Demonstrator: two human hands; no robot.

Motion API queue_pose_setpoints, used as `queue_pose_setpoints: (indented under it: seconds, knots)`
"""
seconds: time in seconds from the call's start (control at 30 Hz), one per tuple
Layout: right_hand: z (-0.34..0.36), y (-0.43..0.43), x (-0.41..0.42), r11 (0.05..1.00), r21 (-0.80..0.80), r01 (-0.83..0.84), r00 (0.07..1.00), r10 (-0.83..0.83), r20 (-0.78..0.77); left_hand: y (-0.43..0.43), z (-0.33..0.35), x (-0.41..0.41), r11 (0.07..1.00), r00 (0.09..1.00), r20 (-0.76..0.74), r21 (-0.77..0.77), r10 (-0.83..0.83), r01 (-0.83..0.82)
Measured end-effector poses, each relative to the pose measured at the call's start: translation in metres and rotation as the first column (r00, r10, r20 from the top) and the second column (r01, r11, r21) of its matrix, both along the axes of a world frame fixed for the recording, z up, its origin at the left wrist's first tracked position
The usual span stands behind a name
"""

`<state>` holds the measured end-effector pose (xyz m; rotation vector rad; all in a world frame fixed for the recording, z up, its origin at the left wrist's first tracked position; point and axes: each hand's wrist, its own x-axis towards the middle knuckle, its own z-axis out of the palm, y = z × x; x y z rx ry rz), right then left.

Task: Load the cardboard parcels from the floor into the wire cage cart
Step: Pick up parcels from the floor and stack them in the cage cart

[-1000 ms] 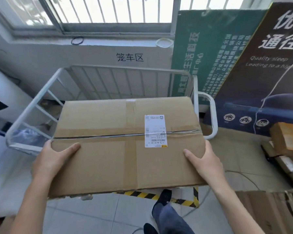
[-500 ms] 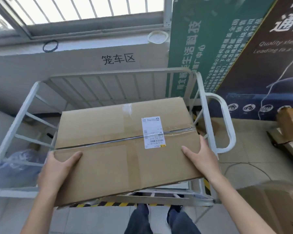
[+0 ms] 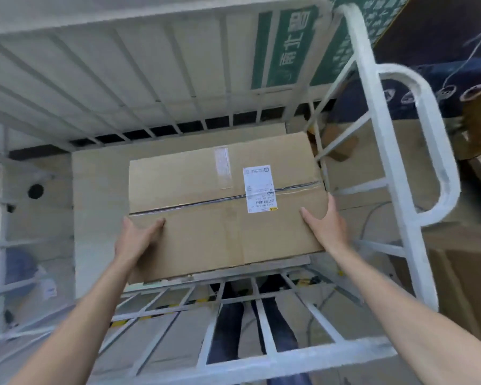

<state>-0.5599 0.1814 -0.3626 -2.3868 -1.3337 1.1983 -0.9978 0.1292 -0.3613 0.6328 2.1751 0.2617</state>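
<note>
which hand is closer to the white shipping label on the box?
Right. The right hand grips the parcel at its right edge, just below and right of the label. The left hand holds the left edge, across the top face from it.

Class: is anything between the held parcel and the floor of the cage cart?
Nothing visible. The parcel, gripped by the left hand and right hand, is inside the cage cart walls; only flat cardboard lies beneath.

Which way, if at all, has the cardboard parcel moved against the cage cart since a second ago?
Yes. The cardboard parcel has gone down into the wire cage cart, from above its top rail to below it.
</note>
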Motion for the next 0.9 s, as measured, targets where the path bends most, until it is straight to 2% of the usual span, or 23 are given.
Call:
queue_pose_setpoints:
  seconds: [0.1, 0.23, 0.33, 0.5, 0.63, 0.77, 0.83, 0.9]
  knots:
    - [-0.079, 0.017, 0.005, 0.999, -0.047, -0.008, 0.999, 0.01, 0.035, 0.019, -0.078, 0.004, 0.999, 0.999, -0.032, -0.034, -0.022, 0.021]
    - [-0.178, 0.037, 0.018, 0.995, -0.095, -0.035, 0.991, 0.047, 0.127, 0.047, -0.178, 0.013, 0.988, 0.983, -0.123, -0.094, -0.134, 0.123]
    - [-0.237, 0.041, 0.03, 0.993, -0.11, -0.031, 0.986, 0.048, 0.161, 0.057, -0.239, 0.021, 0.981, 0.977, -0.113, -0.096, -0.181, 0.171]
    - [-0.304, 0.028, 0.041, 0.959, -0.249, -0.133, 0.983, 0.16, 0.093, 0.035, -0.31, 0.033, 0.963, 0.968, 0.131, -0.133, -0.216, 0.233]
    - [-0.325, -0.003, 0.029, 0.822, -0.453, -0.343, 0.926, 0.377, -0.018, -0.007, -0.338, 0.054, 0.906, 0.903, 0.268, -0.167, -0.337, 0.388]
    - [-0.332, -0.042, 0.001, 0.718, -0.473, -0.511, 0.834, 0.548, -0.07, -0.054, -0.347, 0.095, 0.733, 0.764, 0.156, -0.217, -0.626, 0.645]
    - [-0.338, -0.06, -0.009, 0.601, -0.517, -0.609, 0.714, 0.699, -0.028, -0.07, -0.347, 0.114, 0.602, 0.643, 0.133, -0.25, -0.754, 0.758]
    - [-0.345, -0.075, -0.012, 0.461, -0.573, -0.678, 0.539, 0.842, 0.04, -0.085, -0.351, 0.129, 0.461, 0.512, 0.108, -0.309, -0.852, 0.832]
